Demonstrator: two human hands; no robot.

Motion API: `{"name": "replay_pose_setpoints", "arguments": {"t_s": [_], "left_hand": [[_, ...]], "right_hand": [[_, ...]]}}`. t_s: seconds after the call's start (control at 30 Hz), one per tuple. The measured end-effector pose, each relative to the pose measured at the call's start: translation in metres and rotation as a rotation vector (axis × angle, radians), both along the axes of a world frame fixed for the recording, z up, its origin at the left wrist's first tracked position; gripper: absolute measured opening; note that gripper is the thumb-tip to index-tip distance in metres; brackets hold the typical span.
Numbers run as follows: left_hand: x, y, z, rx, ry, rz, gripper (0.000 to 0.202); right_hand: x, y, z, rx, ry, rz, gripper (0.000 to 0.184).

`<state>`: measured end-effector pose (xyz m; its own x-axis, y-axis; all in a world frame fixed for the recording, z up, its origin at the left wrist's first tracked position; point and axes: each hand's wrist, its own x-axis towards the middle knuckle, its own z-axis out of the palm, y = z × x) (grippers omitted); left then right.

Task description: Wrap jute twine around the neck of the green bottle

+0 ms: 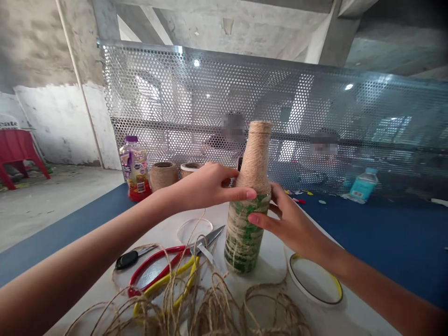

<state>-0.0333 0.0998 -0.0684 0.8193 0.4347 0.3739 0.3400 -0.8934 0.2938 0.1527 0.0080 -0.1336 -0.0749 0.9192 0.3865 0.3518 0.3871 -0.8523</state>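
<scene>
**Two Bare Hands Around a Twine-Wrapped Bottle**

Upright near the middle of a white board (276, 261), a glass bottle (243, 238), jute twine in close, even turns over neck and shoulder, looser and gappy across the body, green showing through. Left hand (206, 186) reaching round the shoulder and grasping it; right hand (290, 224) cupping the body just below, also grasping, neither one visibly clenched. A steady two-handed hold, with the neck uncovered and its tight turns undisturbed.

Just left of the base, red-and-yellow-handled scissors (210, 239); at the near edge, a loose tangle of jute twine (217, 303); to the right, a yellow-rimmed dish (315, 280). Farther left, two jute spools (163, 176) beside a plastic juice bottle (135, 168). Beyond, a perforated metal screen (245, 93), two blurred co-workers behind it.
</scene>
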Motion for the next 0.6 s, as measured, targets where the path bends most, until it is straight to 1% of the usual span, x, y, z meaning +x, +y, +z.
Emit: {"name": "replay_pose_setpoints", "arguments": {"t_s": [0.17, 0.23, 0.3, 0.33, 0.37, 0.4, 0.43, 0.47, 0.5, 0.53, 0.6], "left_hand": [[-0.002, 0.006, -0.003, -0.083, -0.003, -0.102, 0.042], [-0.002, 0.006, -0.002, -0.07, 0.006, -0.107, 0.041], [-0.002, 0.004, -0.001, -0.048, 0.009, -0.096, 0.042], [-0.002, 0.003, -0.001, -0.04, 0.007, -0.089, 0.042], [-0.001, 0.002, -0.001, -0.034, 0.005, -0.084, 0.042], [-0.001, 0.001, -0.001, -0.03, 0.002, -0.081, 0.043], [0.0, 0.0, -0.001, -0.026, -0.001, -0.077, 0.043], [0.0, 0.0, -0.001, -0.022, -0.003, -0.073, 0.044], [0.0, 0.0, -0.001, -0.022, 0.0, -0.068, 0.044], [0.0, 0.001, -0.001, -0.026, 0.008, -0.063, 0.044], [-0.002, 0.003, 0.0, -0.031, 0.023, -0.06, 0.042]], "right_hand": [[0.021, 0.007, 0.009, -0.075, 0.003, 0.301, 0.063], [0.03, 0.008, 0.014, -0.104, -0.02, 0.382, 0.066], [0.034, 0.007, 0.018, -0.144, -0.047, 0.426, 0.07], [0.034, 0.006, 0.019, -0.153, -0.061, 0.414, 0.074], [0.033, 0.005, 0.019, -0.145, -0.083, 0.362, 0.078], [0.029, 0.003, 0.017, -0.127, -0.104, 0.279, 0.082], [0.024, 0.001, 0.015, -0.086, -0.121, 0.157, 0.084], [0.019, 0.0, 0.012, -0.047, -0.135, 0.039, 0.084], [0.013, -0.001, 0.008, -0.019, -0.114, -0.039, 0.08], [0.008, -0.002, 0.004, -0.003, -0.077, -0.072, 0.073], [0.0, -0.002, 0.0, 0.013, -0.037, -0.071, 0.065]]}}
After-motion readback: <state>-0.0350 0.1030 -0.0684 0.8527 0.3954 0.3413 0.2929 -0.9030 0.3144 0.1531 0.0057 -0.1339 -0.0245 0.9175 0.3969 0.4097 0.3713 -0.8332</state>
